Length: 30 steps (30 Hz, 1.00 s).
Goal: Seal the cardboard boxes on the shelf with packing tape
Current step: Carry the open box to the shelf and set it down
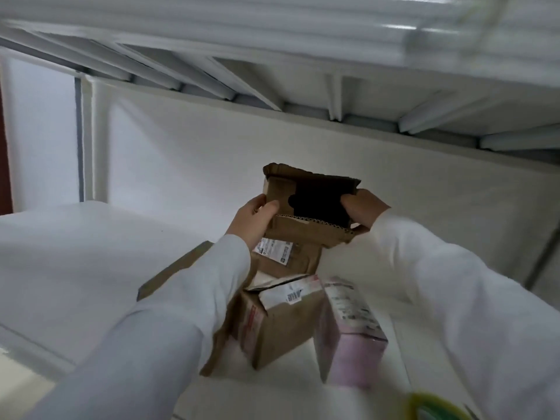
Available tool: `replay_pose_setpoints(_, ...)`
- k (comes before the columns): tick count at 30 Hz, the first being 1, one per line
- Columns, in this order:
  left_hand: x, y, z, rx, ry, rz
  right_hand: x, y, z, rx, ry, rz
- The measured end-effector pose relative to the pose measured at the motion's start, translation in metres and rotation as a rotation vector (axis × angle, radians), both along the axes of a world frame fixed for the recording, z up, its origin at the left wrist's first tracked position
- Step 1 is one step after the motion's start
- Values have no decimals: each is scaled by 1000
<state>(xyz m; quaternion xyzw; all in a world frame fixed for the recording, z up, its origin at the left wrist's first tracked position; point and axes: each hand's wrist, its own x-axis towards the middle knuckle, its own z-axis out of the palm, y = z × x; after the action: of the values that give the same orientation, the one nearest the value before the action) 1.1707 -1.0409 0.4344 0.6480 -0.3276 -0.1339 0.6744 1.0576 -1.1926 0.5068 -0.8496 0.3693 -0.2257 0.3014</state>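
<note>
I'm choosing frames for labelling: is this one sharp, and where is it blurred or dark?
Head view: the held box and both hands are fairly sharp, its inside in black shadow; the pink box, yellow-green object and upper shelf are smeared; wide-angle bending throughout.

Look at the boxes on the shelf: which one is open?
The small cardboard box held up in both hands, left hand and right hand: its flaps are apart and its dark inside shows. The boxes below it look closed.

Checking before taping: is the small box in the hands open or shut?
Open. The small box, held by left hand and right hand, shows a dark interior, with its flaps apart.
</note>
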Motion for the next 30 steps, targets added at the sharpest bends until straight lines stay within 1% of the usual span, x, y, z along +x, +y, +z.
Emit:
replay_pose_setpoints(6, -50, -52, -5, 145, -78, -92, -71, -43, -8, 56, 75, -89)
replay_pose_setpoints(8, -65, -67, -4, 215, -54, -137, -95, -54, -10, 108, 79, -109)
replay_pose_setpoints(10, -81, -80, 0, 295, -32, -223, -120, -62, -12, 166, 76, -126)
replay_pose_setpoints(11, -90, -86, 3, 354, -52, -271, -132, -66, -12, 186, 80, -132)
replay_pose_setpoints(12, -100, -92, 7, 403, -98, -308, -144, -70, -12, 200, 84, -141)
replay_pose_setpoints(14, -121, -102, 17, 437, -253, -319, -166, -78, -12, 204, 88, -160)
replay_pose_setpoints(16, -141, -109, 28, 405, -413, -296, -182, -84, -11, 196, 59, -178)
replay_pose_setpoints(17, -149, -111, 31, 368, -449, -293, -190, -86, -9, 197, 37, -190)
replay_pose_setpoints(19, -160, -112, 33, 274, -400, -294, -204, -91, -8, 218, -7, -232)
replay_pose_setpoints(22, -159, -109, 23, 154, -122, -283, -222, -96, -10, 279, -43, -309)
replay_pose_setpoints(23, -157, -110, 16, 160, -83, -273, -227, -97, -12, 289, -33, -341)
replay_pose_setpoints(24, -154, -110, 9, 245, -127, -265, -230, -98, -15, 295, -15, -369)
replay_pose_setpoints(28, -153, -114, -40, 954, -609, -366, -232, -102, -34, 331, 44, -457)
replay_pose_setpoints(29, -153, -117, -55, 1066, -704, -358, -230, -104, -40, 333, 76, -465)
replay_pose_setpoints(30, -151, -120, -69, 1133, -804, -327, -228, -105, -46, 346, 111, -466)
